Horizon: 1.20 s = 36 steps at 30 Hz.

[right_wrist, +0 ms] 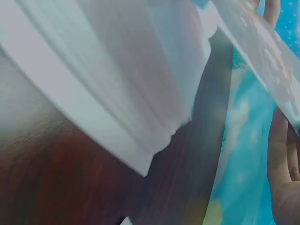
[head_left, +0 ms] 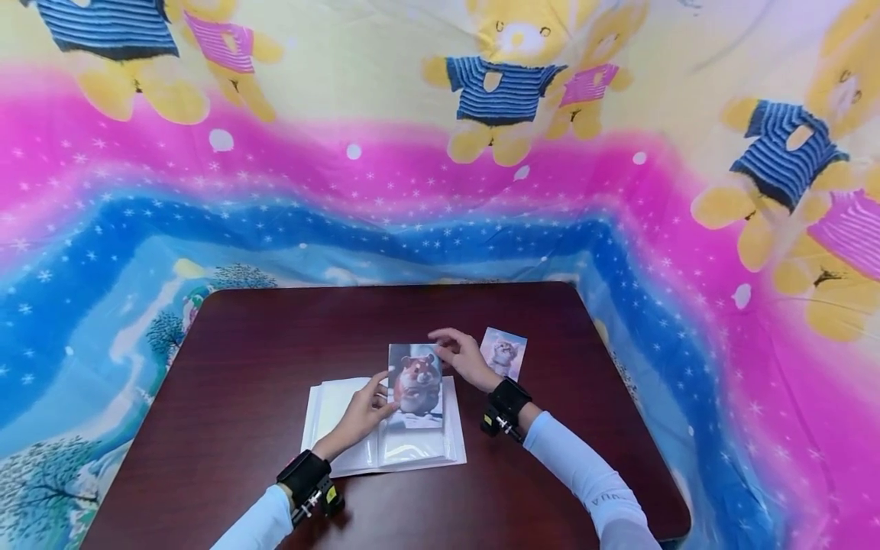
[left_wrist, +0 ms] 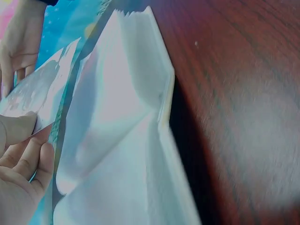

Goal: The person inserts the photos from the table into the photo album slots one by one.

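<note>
My left hand [head_left: 364, 415] pinches the left edge of a picture card [head_left: 416, 386] with a brown hamster on it, thumb in front and fingers behind. The card stands tilted above an open photo album [head_left: 346, 447] with clear sleeves and white page edges. At the card's upper right corner is my right hand [head_left: 470, 360], its index finger extended past the top edge. In the right wrist view, the right thumb [right_wrist: 278, 136] reaches the card's edge. Beside the right hand lies a kitten picture card [head_left: 504, 353], partly covered by the wrist.
The dark wooden table [head_left: 227, 397] has rounded corners. Behind and beside it hangs a colourful cloth [head_left: 385, 183] printed with bears. Each wrist wears a black camera strap, the left strap [head_left: 305, 475] near the album's lower left and the right strap [head_left: 509, 399] beyond its right side.
</note>
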Tool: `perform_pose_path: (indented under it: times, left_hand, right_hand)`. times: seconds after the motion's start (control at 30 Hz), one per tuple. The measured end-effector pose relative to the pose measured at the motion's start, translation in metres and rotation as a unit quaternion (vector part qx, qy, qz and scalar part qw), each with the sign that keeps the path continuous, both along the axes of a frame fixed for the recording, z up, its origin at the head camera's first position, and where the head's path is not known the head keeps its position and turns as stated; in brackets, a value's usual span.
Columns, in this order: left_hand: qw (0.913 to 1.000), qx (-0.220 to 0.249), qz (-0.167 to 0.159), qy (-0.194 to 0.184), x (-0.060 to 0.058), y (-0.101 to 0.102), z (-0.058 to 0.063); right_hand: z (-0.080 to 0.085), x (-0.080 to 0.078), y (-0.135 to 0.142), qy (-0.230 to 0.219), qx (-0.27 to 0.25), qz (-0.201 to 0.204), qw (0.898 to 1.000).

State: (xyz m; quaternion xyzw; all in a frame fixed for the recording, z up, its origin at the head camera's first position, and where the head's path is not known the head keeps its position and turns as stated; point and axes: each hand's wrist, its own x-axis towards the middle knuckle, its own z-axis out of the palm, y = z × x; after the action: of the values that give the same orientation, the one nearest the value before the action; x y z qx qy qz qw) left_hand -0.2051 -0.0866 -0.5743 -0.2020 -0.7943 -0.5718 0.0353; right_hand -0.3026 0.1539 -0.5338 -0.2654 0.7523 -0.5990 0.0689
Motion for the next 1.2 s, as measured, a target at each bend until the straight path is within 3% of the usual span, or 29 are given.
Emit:
perform_pose_path:
  times: [0.07, 0.17, 0.3, 0.47, 0.6, 0.7, 0.8, 0.9, 1.1, 1.2]
  left_hand:
    - [0.9998, 0.008, 0.019, -0.005, -0.001, -0.003, 0.003]
    - [0.9984, 0.008, 0.055, 0.004, -0.012, -0.011, -0.004]
    - [0.9965, -0.002, 0.081, 0.024, -0.028, -0.022, -0.009]
    - [0.9952, -0.026, 0.092, 0.021, -0.036, -0.025, -0.012]
    - [0.9875, -0.085, 0.117, 0.062, -0.034, -0.02, -0.026]
    - [0.974, -0.155, 0.113, 0.12, -0.029, -0.015, -0.037]
    - [0.9552, -0.223, 0.075, 0.18, -0.025, -0.009, -0.044]
    - [0.9323, -0.277, 0.029, 0.23, -0.025, -0.004, -0.046]
    - [0.8955, -0.349, -0.027, 0.275, -0.026, -0.001, -0.046]
    - [0.891, -0.356, -0.035, 0.28, -0.026, -0.002, -0.049]
  right_hand:
    - [-0.006, -0.005, -0.004, -0.036, -0.02, -0.005, 0.999]
    - [-0.018, -0.011, -0.009, -0.099, -0.051, -0.007, 0.994]
    - [-0.028, -0.011, -0.014, -0.15, -0.04, 0.012, 0.988]
    - [-0.034, -0.011, -0.015, -0.119, 0.009, 0.022, 0.993]
    - [-0.035, -0.023, -0.013, -0.084, 0.018, -0.022, 0.996]
    - [-0.036, -0.035, -0.012, -0.078, -0.001, -0.063, 0.995]
    - [-0.038, -0.045, -0.014, -0.084, -0.031, -0.098, 0.991]
    - [-0.041, -0.048, -0.019, -0.098, -0.056, -0.109, 0.988]
    - [-0.052, -0.044, -0.032, -0.115, -0.047, -0.082, 0.989]
    - [-0.057, -0.043, -0.036, -0.124, -0.05, -0.083, 0.987]
